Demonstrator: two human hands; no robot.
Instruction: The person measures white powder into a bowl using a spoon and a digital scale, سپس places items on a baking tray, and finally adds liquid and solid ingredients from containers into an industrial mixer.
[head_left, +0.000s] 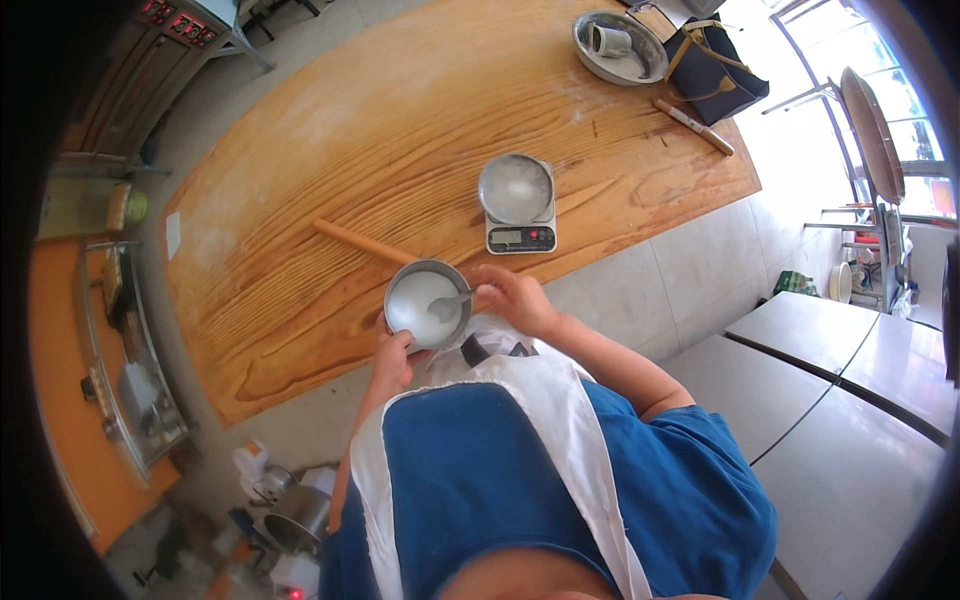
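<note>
My left hand (394, 356) grips a round metal bowl (390, 300) by its near left side. White contents (416, 296), whether powder or liquid I cannot tell, fill part of it. Between the fingers of my right hand (521, 300) is the handle of a metal spoon (444, 307), its head down in the bowl over the white contents. Beyond the bowl, a digital kitchen scale (521, 238) carries a second round metal bowl (516, 187) with a whitish content. A wooden rolling pin (364, 240) lies on the table, its near end hidden behind the held bowl.
The wooden table (300, 150) spans the front. At its far right are a metal basin (634, 71) with a metal cup (611, 41) inside, a dark bag (716, 71) and a thin stick (694, 127). Steel-topped cabinets (847, 442) stand to my right, metal pots (296, 517) at lower left.
</note>
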